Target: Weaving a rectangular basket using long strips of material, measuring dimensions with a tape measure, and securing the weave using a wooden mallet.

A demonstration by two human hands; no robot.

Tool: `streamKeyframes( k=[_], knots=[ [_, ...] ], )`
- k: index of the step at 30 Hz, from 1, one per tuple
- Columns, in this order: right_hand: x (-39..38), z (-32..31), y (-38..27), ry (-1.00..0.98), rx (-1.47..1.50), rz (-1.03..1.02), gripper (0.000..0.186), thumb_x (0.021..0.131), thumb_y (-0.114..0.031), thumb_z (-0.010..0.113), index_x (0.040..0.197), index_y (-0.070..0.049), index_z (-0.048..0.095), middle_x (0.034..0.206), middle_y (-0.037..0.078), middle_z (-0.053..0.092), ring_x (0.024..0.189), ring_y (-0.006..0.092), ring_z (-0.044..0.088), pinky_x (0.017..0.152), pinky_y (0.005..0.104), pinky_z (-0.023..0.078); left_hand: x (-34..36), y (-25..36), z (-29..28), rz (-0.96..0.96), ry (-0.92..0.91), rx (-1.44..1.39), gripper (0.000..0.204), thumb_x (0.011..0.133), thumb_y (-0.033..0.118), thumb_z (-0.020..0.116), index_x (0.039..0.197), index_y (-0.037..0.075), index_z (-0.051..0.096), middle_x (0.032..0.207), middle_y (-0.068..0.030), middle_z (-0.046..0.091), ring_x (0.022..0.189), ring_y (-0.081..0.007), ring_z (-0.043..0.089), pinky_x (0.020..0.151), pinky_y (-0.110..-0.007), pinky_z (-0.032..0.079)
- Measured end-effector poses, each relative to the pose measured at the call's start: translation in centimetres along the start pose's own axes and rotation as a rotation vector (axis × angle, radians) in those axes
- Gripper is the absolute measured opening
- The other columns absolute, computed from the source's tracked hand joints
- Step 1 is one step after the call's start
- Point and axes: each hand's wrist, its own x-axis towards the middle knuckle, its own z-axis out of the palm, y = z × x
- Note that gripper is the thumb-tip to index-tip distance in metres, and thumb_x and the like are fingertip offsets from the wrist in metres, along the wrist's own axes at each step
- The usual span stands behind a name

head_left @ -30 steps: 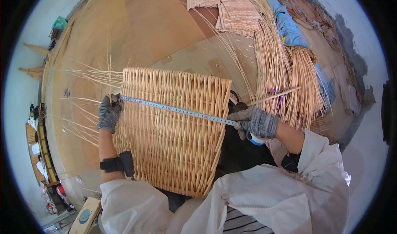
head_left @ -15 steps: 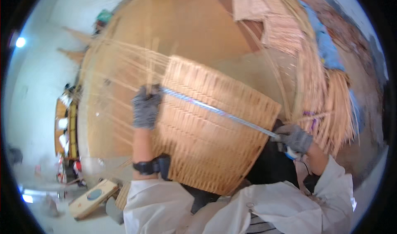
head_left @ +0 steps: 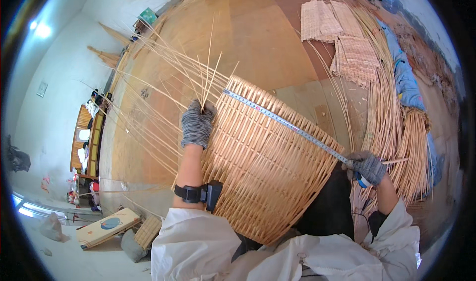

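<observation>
A woven wicker panel [head_left: 267, 162] lies tilted across my lap, with long loose rods [head_left: 144, 102] sticking out from its left side. My left hand [head_left: 197, 126], in a grey knitted glove, is closed around several of these rods beside the panel's left edge. A tape measure [head_left: 285, 124] is pulled out over the panel, close to its far edge, running from the upper left down to the right. My right hand [head_left: 368, 167], gloved too, grips its blue case, mostly hidden by the fingers, just past the panel's right corner.
Bundles of peeled rods [head_left: 391, 127] and flat woven pieces [head_left: 354, 58] lie at the right, near blue cloth [head_left: 407, 85]. A long box [head_left: 110, 227] and a woven block [head_left: 147, 233] rest at lower left. Wooden furniture [head_left: 82, 137] stands at far left.
The tape has shifted across the panel toward its far edge, and its left end now lies farther from my left hand. The whole view has moved slightly; both hands stay closed.
</observation>
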Motion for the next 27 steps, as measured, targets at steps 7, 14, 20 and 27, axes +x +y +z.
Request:
streamKeyframes(
  k=[7,14,20,27],
  knots=[
    [0.3,1.5,0.6,0.061,0.197,0.055,0.023,0.086,-0.021,0.058,0.088,0.001,0.065,0.065,0.007,0.061,0.052,0.0139,0.056,0.049,0.0264,0.045,1.5,-0.9,-0.3,0.071,-0.193,0.28,0.031,0.085,0.017,0.054,0.113,0.005,0.055,0.075,-0.0182,0.06,0.067,-0.0211,0.056,0.063,-0.035,0.045],
    [2.3,1.2,3.5,-0.049,0.027,-0.069,0.016,0.086,-0.018,0.057,0.086,-0.004,0.064,0.062,0.006,0.061,0.055,0.0137,0.057,0.049,0.0248,0.045,3.2,-2.3,0.7,0.063,-0.275,0.121,0.034,0.085,0.005,0.048,0.118,0.002,0.052,0.088,-0.0111,0.062,0.074,-0.0161,0.051,0.072,-0.029,0.044],
    [3.4,1.9,3.7,0.033,-0.109,-0.015,0.013,0.084,-0.016,0.058,0.084,-0.004,0.064,0.062,0.006,0.061,0.053,0.0136,0.056,0.046,0.0253,0.044,3.4,-3.5,0.6,0.3,-0.145,0.287,0.035,0.085,0.013,0.05,0.117,-0.002,0.051,0.084,-0.0183,0.061,0.073,-0.0242,0.056,0.069,-0.032,0.044],
    [2.0,-0.6,10.5,0.534,0.068,-0.341,0.023,0.081,-0.026,0.06,0.085,-0.004,0.061,0.067,0.008,0.056,0.06,0.0187,0.056,0.055,0.0306,0.044,2.7,-1.6,1.4,0.311,-0.294,-0.155,0.037,0.087,0.009,0.043,0.124,0.001,0.047,0.114,-0.0105,0.055,0.098,-0.0189,0.052,0.087,-0.029,0.041]
  ],
)
